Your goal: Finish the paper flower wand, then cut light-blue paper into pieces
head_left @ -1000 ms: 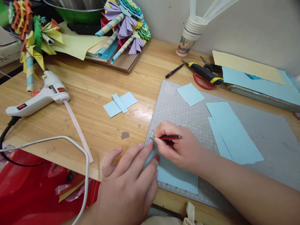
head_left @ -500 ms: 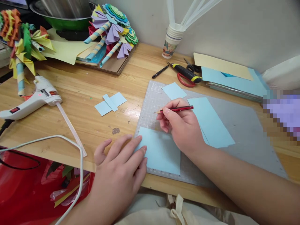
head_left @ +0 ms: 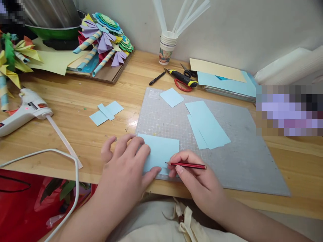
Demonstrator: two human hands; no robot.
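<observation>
A light blue sheet of paper (head_left: 161,148) lies at the near left corner of the grey cutting mat (head_left: 242,161). My left hand (head_left: 128,161) rests on its left side, fingers spread, with the thumb near the lower edge. Pinched in my right hand (head_left: 194,178) is a red and black pencil (head_left: 189,165), its tip over the lower right part of the sheet; whether the tip touches the paper I cannot tell. Beyond, overlapping blue paper pieces (head_left: 209,126) and a small blue square (head_left: 172,97) lie on the mat.
Crossed blue strips (head_left: 106,113) lie left of the mat. A glue gun (head_left: 32,107) with a white cord (head_left: 77,188) is at the left. Behind the mat are a black pen (head_left: 157,78), a yellow-black tool (head_left: 183,78), scissors (head_left: 186,71) and a paper cup (head_left: 166,50) holding clear sticks.
My right hand has brought the pencil down toward the sheet's lower edge. My left thumb has shifted to that lower edge. The whole view has turned slightly right.
</observation>
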